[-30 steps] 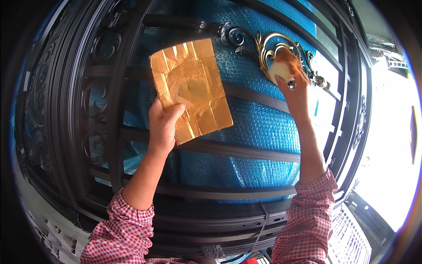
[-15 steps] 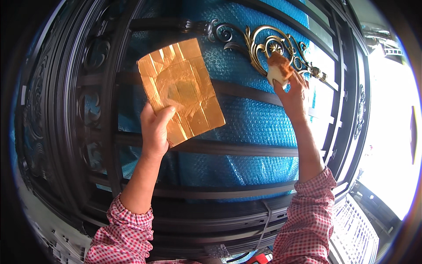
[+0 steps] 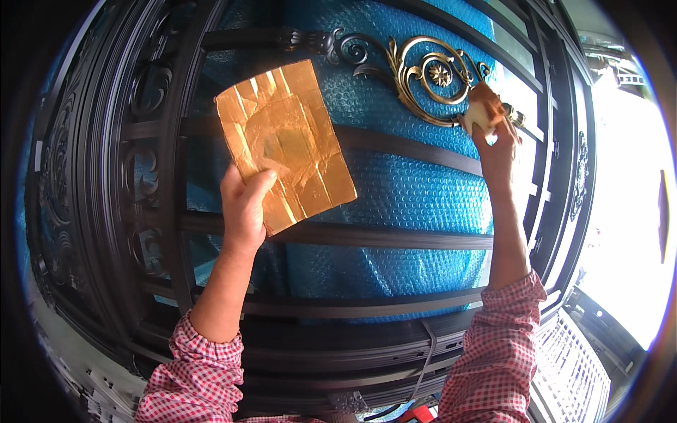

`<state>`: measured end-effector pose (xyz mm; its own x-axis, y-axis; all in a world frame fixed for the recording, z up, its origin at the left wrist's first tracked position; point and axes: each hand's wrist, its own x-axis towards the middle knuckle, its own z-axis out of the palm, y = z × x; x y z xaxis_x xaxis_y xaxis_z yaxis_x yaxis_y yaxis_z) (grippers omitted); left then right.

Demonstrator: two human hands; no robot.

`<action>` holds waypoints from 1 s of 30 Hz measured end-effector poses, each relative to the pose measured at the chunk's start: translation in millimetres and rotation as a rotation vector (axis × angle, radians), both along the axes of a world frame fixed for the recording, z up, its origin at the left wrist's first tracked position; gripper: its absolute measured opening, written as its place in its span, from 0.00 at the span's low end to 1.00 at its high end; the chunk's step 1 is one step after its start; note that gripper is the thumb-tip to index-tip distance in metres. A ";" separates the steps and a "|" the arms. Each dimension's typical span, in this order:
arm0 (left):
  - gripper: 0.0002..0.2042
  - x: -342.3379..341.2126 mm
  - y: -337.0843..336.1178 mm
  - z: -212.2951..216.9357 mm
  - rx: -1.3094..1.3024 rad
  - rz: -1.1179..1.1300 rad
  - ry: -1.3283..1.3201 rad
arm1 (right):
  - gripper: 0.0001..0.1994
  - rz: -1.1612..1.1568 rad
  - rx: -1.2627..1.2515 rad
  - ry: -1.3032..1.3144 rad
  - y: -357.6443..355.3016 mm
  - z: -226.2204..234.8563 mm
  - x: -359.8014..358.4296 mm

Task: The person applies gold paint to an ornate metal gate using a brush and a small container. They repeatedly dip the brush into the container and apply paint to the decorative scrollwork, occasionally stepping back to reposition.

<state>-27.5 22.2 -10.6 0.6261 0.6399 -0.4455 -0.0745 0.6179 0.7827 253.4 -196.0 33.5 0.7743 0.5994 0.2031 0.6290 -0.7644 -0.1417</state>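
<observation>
My left hand (image 3: 245, 204) grips the lower left edge of a creased gold-coloured sheet (image 3: 296, 151), thumb on its face; a dull patch marks its middle. In my right hand (image 3: 499, 144) is a sponge (image 3: 485, 107), pale below and stained orange-brown on top. It sits against the right end of a scrollwork ornament (image 3: 431, 79) with a flower at its centre. The ornament's ring and leaf are gold, while the scroll at its left end (image 3: 356, 51) is dark. My right fingers partly hide the ornament's right end.
The ornament belongs to a black metal gate frame (image 3: 395, 148) with several bars. Blue bubble wrap (image 3: 374, 190) lies beneath the bars. A grey cable (image 3: 429, 352) and a red object (image 3: 421, 414) are at the lower edge. A white slatted panel (image 3: 575, 359) stands at lower right.
My right hand and the sponge have moved right along the ornament, uncovering its central flower and ring. My left hand with the gold sheet has shifted slightly left.
</observation>
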 end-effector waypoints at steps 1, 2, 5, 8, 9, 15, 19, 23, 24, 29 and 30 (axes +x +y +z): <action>0.15 -0.2 -0.1 -0.3 0.009 0.009 0.004 | 0.13 0.023 0.010 0.019 -0.7 -4.9 0.0; 0.15 0.7 -1.1 0.4 0.000 0.002 -0.003 | 0.13 0.041 0.014 0.033 -4.9 -6.8 0.7; 0.15 -0.6 0.1 1.0 -0.010 -0.019 -0.010 | 0.14 0.101 -0.090 -0.029 -4.9 -10.1 -0.8; 0.15 -0.8 1.2 -0.1 0.014 -0.020 0.007 | 0.14 -0.067 0.000 0.038 -7.2 -4.8 14.4; 0.15 -0.6 0.9 0.2 0.018 -0.012 0.013 | 0.14 -0.026 0.060 0.071 -4.4 -6.7 11.8; 0.15 0.3 0.1 -0.3 -0.004 0.000 0.013 | 0.14 -0.050 0.026 0.042 -11.0 -9.2 21.9; 0.16 -2.9 2.2 -1.9 -0.002 -0.038 0.004 | 0.12 0.048 0.061 0.051 3.7 -8.3 10.2; 0.16 -0.5 1.0 0.8 -0.008 -0.025 0.002 | 0.13 0.009 0.033 0.070 -0.4 -3.4 25.2; 0.16 -1.4 1.0 -0.4 -0.002 -0.021 0.003 | 0.12 -0.037 0.032 0.085 2.3 0.4 27.1; 0.15 0.7 0.4 2.9 -0.025 -0.032 -0.006 | 0.12 0.002 0.038 0.128 -7.6 -10.1 20.0; 0.15 0.3 -0.7 0.3 -0.012 -0.011 -0.007 | 0.13 -0.027 -0.007 0.084 -5.1 -4.1 25.4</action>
